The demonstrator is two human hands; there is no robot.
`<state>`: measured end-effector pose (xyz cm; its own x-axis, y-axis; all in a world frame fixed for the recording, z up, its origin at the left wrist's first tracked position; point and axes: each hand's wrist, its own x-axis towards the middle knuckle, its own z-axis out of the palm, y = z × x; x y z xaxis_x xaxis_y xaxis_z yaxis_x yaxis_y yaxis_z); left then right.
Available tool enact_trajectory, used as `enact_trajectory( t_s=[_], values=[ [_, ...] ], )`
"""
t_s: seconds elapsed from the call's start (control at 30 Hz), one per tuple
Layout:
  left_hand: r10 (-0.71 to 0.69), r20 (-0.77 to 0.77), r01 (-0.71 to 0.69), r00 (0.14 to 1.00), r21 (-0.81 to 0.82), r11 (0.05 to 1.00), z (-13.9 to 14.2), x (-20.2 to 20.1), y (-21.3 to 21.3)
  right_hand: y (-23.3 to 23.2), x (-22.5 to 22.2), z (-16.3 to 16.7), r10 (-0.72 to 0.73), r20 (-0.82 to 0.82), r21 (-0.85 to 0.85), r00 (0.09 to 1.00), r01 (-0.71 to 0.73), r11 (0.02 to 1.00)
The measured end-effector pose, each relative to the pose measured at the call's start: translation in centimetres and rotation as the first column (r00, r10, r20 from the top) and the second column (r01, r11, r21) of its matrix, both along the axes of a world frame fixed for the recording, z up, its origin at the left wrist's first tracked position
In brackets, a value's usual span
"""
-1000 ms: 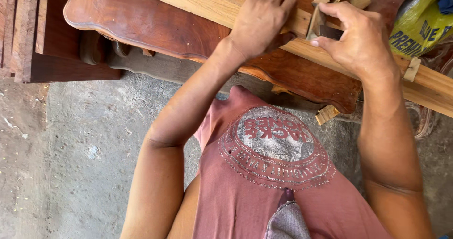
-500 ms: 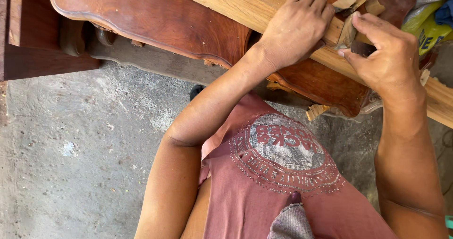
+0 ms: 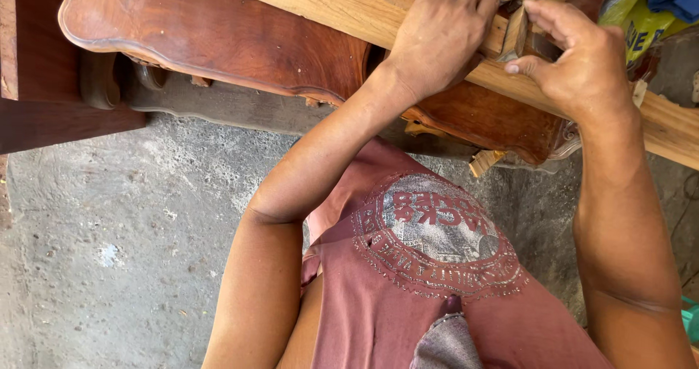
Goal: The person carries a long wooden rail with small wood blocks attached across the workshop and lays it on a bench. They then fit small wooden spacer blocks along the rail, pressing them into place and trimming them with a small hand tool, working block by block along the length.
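1. The small wood block (image 3: 515,30) stands on the pale plank (image 3: 342,8), pinched in your right hand (image 3: 582,67).
2. Your left hand (image 3: 437,37) presses flat on the plank, grasping nothing.
3. The plank lies across the dark carved tabletop (image 3: 204,37), above the concrete floor (image 3: 109,252).

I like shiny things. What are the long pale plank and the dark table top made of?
The plank looks like bare, unfinished wood: pale, dull, with streaky grain. The table top looks like wood too, stained reddish brown and polished, since light glints off it. The left hand rests on the plank.
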<state>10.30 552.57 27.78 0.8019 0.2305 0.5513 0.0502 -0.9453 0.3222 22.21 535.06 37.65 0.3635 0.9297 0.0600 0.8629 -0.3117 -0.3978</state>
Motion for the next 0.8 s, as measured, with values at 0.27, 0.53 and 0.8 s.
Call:
enact_trajectory(
  t_s=[0.27,0.53,0.8],
  values=[
    [-0.037,-0.001,0.037,0.999,0.034,0.999,-0.1,-0.3,0.2,-0.8,1.1,-0.5,0.032,-0.178,0.082,0.984,-0.018,0.996],
    [-0.148,0.240,0.173,0.959,-0.085,0.981,1.9,-2.0,1.0,-1.1,1.0,2.8,0.157,0.151,0.039,0.976,-0.164,0.986],
    [-0.238,0.267,0.357,0.934,-0.676,0.645,3.1,-1.4,-0.3,-0.1,-1.2,3.5,0.217,0.314,0.166,0.924,-0.279,0.946]
  ],
)
